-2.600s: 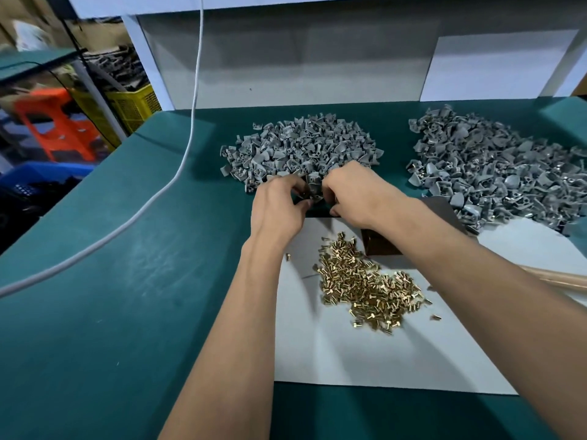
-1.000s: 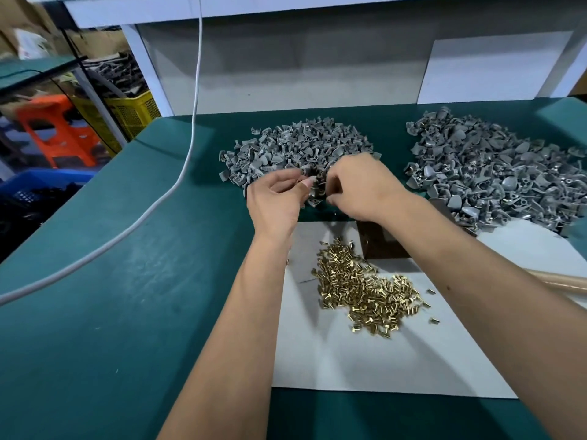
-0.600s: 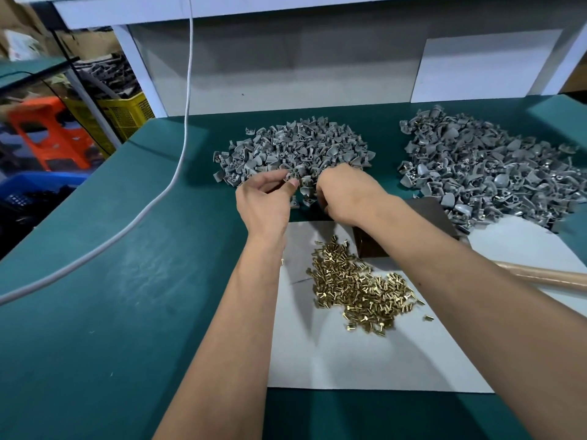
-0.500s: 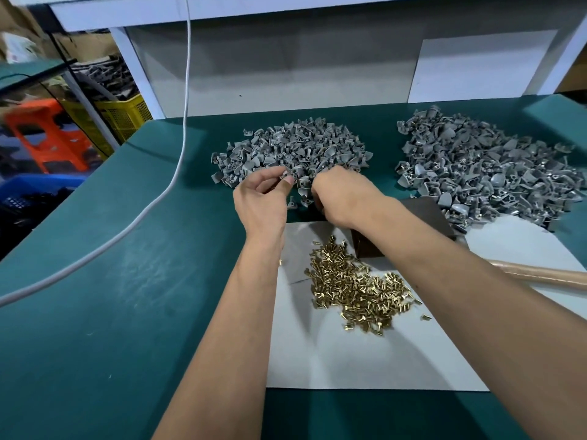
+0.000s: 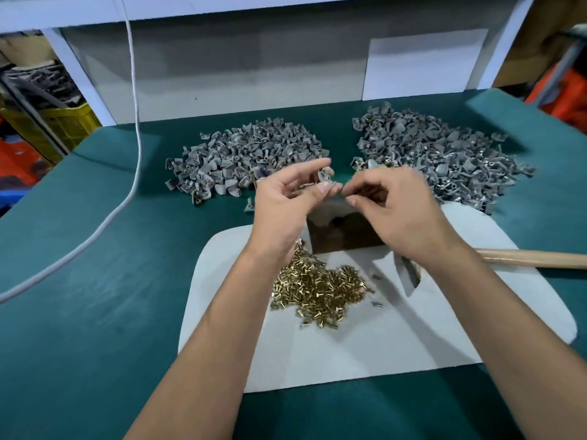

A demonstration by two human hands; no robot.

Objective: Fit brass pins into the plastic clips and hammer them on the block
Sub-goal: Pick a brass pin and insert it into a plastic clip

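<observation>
The left hand (image 5: 286,201) pinched one gray plastic clip (image 5: 324,176) above the dark block (image 5: 344,231). The right hand (image 5: 394,204) had its fingers curled close; what it held I could not tell. A pin from the brass pins (image 5: 317,289) on the desk (image 5: 95,281) likely went in next, needing careful aim.

Bench top (image 5: 95,312): we note a dark green mat covering the whole work surface.
Back panel (image 5: 254,74): grey board standing upright at the far edge of the bench.
White sheet (image 5: 422,65): pale rectangle fixed against the back panel, right of centre.
Frame (image 5: 79,74): white post and top rail.
Cable (image 5: 133,90): white, hanging from above onto the bench.
Left background: we see a yellow crate (image 5: 63,128).
Right background: something orange (image 5: 562,96), blurred.
</observation>
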